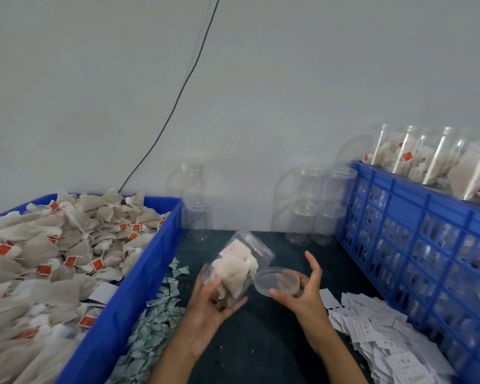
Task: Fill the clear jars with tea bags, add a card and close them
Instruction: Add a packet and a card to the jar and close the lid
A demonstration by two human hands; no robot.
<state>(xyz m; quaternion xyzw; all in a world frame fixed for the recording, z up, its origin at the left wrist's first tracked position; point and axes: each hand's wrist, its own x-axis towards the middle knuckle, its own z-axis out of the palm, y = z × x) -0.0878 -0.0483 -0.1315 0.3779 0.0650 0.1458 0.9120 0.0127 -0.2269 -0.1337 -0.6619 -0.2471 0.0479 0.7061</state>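
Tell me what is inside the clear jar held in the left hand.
The tilted clear jar in the left hand holds white tea bags and a white card near its open mouth. The fingers cover its base.

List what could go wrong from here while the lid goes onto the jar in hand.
1. The filled jar is tilted in the left hand with its mouth open, so tea bags or the card inside could slide out before capping.
2. The right hand holds the clear lid only at its edge; it might slip onto the dark table.
3. A tea bag near the mouth could get caught under the lid.
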